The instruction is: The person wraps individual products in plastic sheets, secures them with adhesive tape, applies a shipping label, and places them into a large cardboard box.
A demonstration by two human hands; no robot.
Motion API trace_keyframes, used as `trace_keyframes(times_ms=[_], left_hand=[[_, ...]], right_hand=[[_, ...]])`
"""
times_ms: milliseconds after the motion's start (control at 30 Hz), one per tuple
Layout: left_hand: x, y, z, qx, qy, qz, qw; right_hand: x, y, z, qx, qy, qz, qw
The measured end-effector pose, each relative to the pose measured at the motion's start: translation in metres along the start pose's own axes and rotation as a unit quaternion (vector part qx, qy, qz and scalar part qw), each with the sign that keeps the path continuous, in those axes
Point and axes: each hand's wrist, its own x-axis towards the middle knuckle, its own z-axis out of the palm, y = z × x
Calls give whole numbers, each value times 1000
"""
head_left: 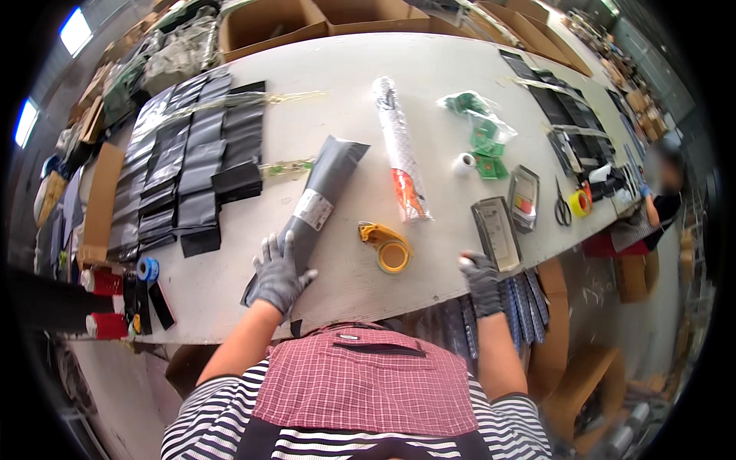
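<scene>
A long grey plastic mailing bag (331, 175), folded narrow round its contents, lies slanted on the white table with a white label on it. My left hand (277, 276), in a grey glove, rests with fingers spread on its near end and holds nothing. My right hand (483, 285), in a dark glove with bare fingertips, is at the table's near edge beside a flat dark tray with a pale label (498, 234). Its fingers are drawn together; whatever they may hold is hidden. Between the hands lie a yellow tape dispenser (386, 247) and a clear-wrapped roll with orange print (400, 149).
Stacked black plastic bags (201, 153) cover the table's left side; more black bags (563, 103) lie at right. Green packets (487, 138), a white roll (463, 164), scissors (563, 203) and yellow tape (580, 204) are right of centre. Cardboard boxes (368, 14) line the far edge. Another person (661, 199) stands at far right.
</scene>
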Motion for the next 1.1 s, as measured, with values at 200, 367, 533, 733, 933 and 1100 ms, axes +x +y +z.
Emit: trace_keyframes(times_ms=[200,367,533,733,933,1100], left_hand=[[-35,-49,13,-129,-138,-127,974],[-41,-57,11,-79,113,44,989],[-58,-27,-13,-730,-227,0,645],[-75,-17,11,-802,-302,-49,513],[-65,-58,-12,-659,-130,-45,739],[-7,-120,29,-346,21,-15,938]], right_hand=[[59,-112,147,-242,-197,-51,949],[53,-120,146,-78,-299,64,949],[-7,-215,121,-16,-200,-149,968],[-56,-244,103,-27,-243,-275,930],[-66,-241,109,-39,-319,-128,938],[-71,-192,129,-19,-262,-62,963]])
